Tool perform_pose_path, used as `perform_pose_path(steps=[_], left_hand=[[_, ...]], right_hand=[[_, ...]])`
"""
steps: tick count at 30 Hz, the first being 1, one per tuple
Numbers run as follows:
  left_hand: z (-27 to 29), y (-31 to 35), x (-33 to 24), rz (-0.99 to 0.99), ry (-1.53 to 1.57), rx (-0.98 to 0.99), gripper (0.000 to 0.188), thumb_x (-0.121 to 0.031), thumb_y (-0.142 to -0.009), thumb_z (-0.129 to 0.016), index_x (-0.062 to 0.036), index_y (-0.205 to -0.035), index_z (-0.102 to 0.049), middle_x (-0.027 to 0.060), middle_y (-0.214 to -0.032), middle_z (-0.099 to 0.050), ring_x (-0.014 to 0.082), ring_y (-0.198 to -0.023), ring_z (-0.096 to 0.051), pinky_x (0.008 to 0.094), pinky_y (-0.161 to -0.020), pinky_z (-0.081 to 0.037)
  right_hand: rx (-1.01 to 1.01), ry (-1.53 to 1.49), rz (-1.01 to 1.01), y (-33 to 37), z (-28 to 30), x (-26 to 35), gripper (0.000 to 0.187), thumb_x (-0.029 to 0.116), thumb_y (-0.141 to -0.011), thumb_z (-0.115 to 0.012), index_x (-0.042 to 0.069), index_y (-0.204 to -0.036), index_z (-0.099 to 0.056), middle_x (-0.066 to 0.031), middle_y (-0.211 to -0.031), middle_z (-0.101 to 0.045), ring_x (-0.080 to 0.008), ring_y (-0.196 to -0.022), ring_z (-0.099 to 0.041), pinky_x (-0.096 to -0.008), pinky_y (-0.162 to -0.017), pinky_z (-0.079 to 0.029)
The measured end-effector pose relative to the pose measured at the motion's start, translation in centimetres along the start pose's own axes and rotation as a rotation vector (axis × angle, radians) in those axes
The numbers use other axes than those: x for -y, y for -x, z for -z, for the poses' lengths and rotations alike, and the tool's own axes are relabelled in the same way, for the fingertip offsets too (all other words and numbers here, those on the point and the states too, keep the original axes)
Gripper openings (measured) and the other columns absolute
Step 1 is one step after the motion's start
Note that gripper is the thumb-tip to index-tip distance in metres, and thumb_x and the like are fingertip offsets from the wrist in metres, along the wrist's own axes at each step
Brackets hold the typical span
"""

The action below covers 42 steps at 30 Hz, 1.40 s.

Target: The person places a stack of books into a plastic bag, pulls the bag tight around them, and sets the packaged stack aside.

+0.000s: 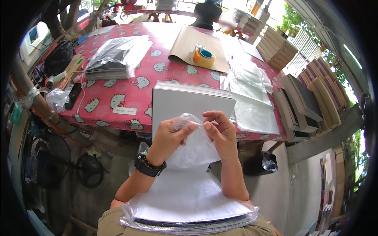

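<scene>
A clear plastic bag (pixel 193 155) rises from my lap toward the table, its loose upper end bunched between my hands. My left hand (pixel 168 138), with a dark watch and beaded bracelet on its wrist, pinches the film between thumb and fingers. Across from it, my right hand (pixel 221 133) has curled fingers, the thumb at the film's edge; its grip is partly hidden. A white-topped stack of sheets (pixel 185 196) lies on my lap inside clear plastic. Just beyond my hands, a thick stack with a grey top sheet (pixel 177 102) sits at the table's near edge.
The table has a pink patterned cover (pixel 106 100). On it are a plastic-wrapped stack (pixel 108 70) at left, brown paper (pixel 181 45) under tape rolls (pixel 204 58), and clear bags (pixel 254 102) at right. Bundled stacks (pixel 301 100) stand farther right; a fan (pixel 88 170) is below left.
</scene>
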<state>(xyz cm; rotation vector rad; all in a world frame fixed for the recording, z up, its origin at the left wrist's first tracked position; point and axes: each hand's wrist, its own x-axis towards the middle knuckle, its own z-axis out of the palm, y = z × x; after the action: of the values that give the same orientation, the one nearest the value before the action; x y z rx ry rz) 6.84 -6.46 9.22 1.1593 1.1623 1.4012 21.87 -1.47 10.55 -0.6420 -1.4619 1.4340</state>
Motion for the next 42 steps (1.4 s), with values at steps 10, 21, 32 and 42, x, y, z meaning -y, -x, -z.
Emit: perform_pose_path(steps=[10,21,32,42], left_hand=[[-0.8,0.7,1.4,0.026,0.281,-0.151,0.016,-0.021,-0.080,-0.061,-0.0051,-0.080,-0.059,-0.0064,-0.056,-0.046,-0.0004,-0.046,-0.037,0.0149,-0.041,-0.029],[0.0,0.5,1.4,-0.029,0.295,-0.171,0.013,-0.013,-0.079,-0.062,-0.0008,-0.083,-0.060,-0.0050,-0.066,-0.053,-0.0008,-0.056,-0.042,0.0147,-0.046,-0.032],[1.2,1.5,2.4,0.060,0.571,0.084,0.027,-0.030,-0.081,-0.058,-0.0044,-0.072,-0.056,-0.0059,-0.055,-0.042,0.0032,-0.052,-0.040,0.0171,-0.048,-0.031],[8.2,1.3,6.6,-0.108,-0.129,-0.025,0.027,-0.024,-0.072,-0.066,-0.0014,-0.083,-0.056,0.0064,-0.087,-0.056,0.0168,-0.077,-0.053,0.0310,-0.068,-0.042]], right_hand=[[0.008,0.211,-0.022,0.5,0.2,-2.5,0.012,0.011,-0.081,-0.058,0.000,-0.076,-0.057,0.0023,-0.061,-0.051,-0.0029,-0.056,-0.042,-0.0177,-0.049,-0.034],[0.044,0.275,-0.036,0.4,1.4,-1.3,0.009,0.002,-0.071,-0.066,0.001,-0.076,-0.059,0.0068,-0.053,-0.041,0.0001,-0.048,-0.031,-0.0174,-0.042,-0.023],[0.068,0.491,0.081,0.3,0.9,-1.9,0.013,0.012,-0.080,-0.059,0.001,-0.073,-0.056,0.0007,-0.063,-0.053,-0.0050,-0.060,-0.043,-0.0199,-0.053,-0.037],[0.166,-0.698,-0.105,-0.1,6.3,0.5,0.017,0.025,-0.090,-0.040,0.008,-0.089,-0.044,-0.0024,-0.057,-0.045,-0.0122,-0.043,-0.046,-0.0256,-0.042,-0.042]])
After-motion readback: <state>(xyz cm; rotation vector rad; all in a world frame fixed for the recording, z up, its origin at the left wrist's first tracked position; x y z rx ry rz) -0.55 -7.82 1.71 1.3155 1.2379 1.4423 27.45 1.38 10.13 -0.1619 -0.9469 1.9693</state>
